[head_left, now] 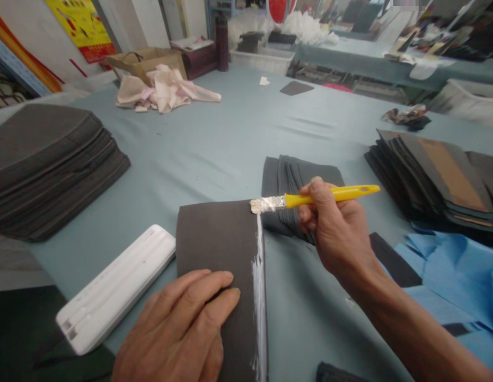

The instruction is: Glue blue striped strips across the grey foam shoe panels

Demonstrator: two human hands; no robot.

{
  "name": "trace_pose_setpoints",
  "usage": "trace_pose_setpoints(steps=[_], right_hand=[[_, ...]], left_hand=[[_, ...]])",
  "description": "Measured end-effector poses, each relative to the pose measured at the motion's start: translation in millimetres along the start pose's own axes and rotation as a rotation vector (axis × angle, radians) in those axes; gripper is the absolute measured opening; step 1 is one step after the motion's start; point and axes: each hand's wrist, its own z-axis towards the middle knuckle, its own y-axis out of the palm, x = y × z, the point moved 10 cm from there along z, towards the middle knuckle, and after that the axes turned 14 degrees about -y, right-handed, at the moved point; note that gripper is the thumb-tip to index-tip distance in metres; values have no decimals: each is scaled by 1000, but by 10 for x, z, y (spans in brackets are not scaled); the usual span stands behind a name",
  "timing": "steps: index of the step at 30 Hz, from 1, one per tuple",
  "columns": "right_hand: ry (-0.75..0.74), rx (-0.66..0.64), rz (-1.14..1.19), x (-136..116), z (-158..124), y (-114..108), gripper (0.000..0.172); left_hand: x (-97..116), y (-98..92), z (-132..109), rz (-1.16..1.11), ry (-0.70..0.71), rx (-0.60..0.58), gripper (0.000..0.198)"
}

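My left hand (pixel 178 329) lies flat on a dark grey foam-like sheet (pixel 217 249), holding nothing. The sheet's right edge carries a streak of white glue (pixel 260 302). My right hand (pixel 336 233) grips a yellow-handled flat brush (pixel 329 196), and its white-loaded bristles touch the sheet's top right corner. Behind that corner, under the brush, lies a fanned stack of grey pieces (pixel 302 175). A white plastic block (pixel 115 289) lies just left of the sheet, apart from my left hand.
Large stacks of dark sheets stand at left (pixel 47 164) and right (pixel 433 180) on the pale blue-grey table cover (pixel 199 148). Blue cloth (pixel 453 276) lies at right. Pink fabric (pixel 163 90) and a cardboard box (pixel 145 63) sit farther back.
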Motion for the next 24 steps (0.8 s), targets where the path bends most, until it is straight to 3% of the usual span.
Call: trace_pose_setpoints(steps=[5, 11, 17, 24], right_hand=[[-34, 8, -2, 8, 102, 39, 54], [-77, 90, 26, -73, 191, -91, 47], [-23, 47, 96, -210, -177, -203, 50], [97, -103, 32, -149, -654, -249, 49]], left_hand=[[24, -36, 20, 1, -1, 17, 42], [90, -115, 82, 20, -26, 12, 37], [117, -76, 102, 23, -38, -6, 35], [108, -90, 100, 13, -24, -21, 36]])
